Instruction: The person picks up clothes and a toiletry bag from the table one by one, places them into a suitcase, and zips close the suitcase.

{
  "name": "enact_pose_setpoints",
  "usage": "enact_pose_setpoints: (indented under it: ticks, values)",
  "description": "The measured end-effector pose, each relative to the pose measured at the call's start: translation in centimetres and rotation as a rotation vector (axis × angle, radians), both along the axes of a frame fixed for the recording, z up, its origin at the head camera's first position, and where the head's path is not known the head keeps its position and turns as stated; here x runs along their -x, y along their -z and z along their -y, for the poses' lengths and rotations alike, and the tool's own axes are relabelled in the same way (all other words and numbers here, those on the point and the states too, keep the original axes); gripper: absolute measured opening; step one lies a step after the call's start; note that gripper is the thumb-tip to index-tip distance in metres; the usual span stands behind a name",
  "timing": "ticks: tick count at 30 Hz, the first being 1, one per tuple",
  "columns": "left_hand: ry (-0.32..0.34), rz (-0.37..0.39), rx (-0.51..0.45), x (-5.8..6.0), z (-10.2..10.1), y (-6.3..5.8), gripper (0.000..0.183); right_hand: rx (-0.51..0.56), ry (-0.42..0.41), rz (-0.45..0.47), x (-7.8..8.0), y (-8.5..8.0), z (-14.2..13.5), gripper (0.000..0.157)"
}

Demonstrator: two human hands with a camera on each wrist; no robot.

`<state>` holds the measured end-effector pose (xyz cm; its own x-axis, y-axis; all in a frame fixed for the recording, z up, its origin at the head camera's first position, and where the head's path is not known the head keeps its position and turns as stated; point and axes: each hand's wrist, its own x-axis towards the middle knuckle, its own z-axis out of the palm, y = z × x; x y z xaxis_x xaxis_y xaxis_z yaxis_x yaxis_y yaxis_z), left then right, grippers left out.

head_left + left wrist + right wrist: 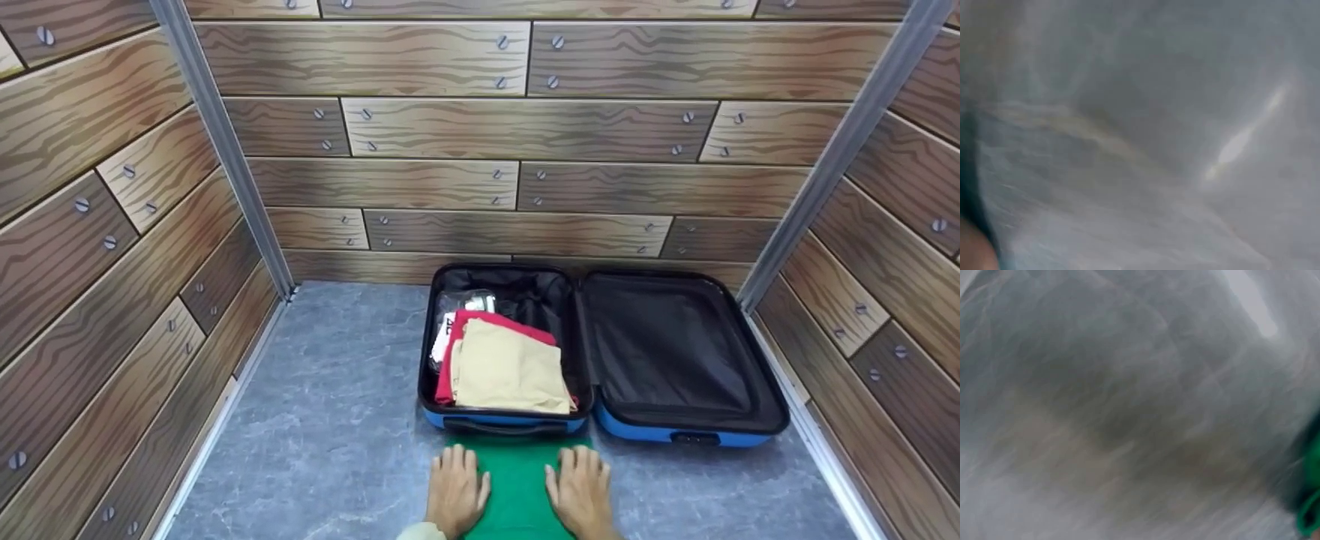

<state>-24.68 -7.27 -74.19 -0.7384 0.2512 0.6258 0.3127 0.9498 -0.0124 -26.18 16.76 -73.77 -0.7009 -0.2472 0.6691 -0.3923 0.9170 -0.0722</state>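
A green cloth [516, 480] lies flat on the floor just in front of the suitcase. My left hand [455, 491] rests on its left side, fingers pointing forward and thumb turned inward. On the opposite side, my right hand [581, 491] lies on the cloth in much the same way. In the right wrist view a folded edge of the green cloth [1310, 514] shows at the lower right. The left wrist view is mostly blurred floor, with a bit of the left hand [976, 250] in the corner.
An open blue suitcase [506, 421] stands beyond the hands. Its left half holds a folded beige cloth [510, 367] over a red cloth [445, 379], beside a clear bag [450, 301]. The black-lined lid [675, 345] lies open rightward. Wood-patterned walls [517, 127] enclose the grey floor [337, 390].
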Motion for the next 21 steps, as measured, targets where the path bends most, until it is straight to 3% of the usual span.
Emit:
enact_pose_setpoints:
  ticks: [3, 7, 11, 17, 21]
  values:
    - [-0.027, 0.104, 0.002, -0.3, -0.1, 0.2, 0.030, 0.019, 0.063, 0.106, -0.4, 0.4, 0.2, 0.033]
    - [-0.076, 0.204, 0.016, -0.5, -0.1, 0.2, 0.046, 0.002, 0.108, 0.233, -0.6, 0.2, 0.3, 0.050]
    - [-0.115, 0.247, 0.036, -0.7, 0.0, 0.2, 0.060, -0.024, 0.140, 0.310, -0.7, 0.0, 0.3, 0.061]
    - [-0.135, 0.285, 0.058, -0.8, 0.2, 0.4, 0.068, -0.028, 0.134, 0.374, -0.7, 0.2, 0.3, 0.063]
    - [-0.140, 0.351, 0.055, -1.4, 0.0, 0.6, 0.076, -0.044, 0.121, 0.448, -0.8, 0.2, 0.1, 0.064]
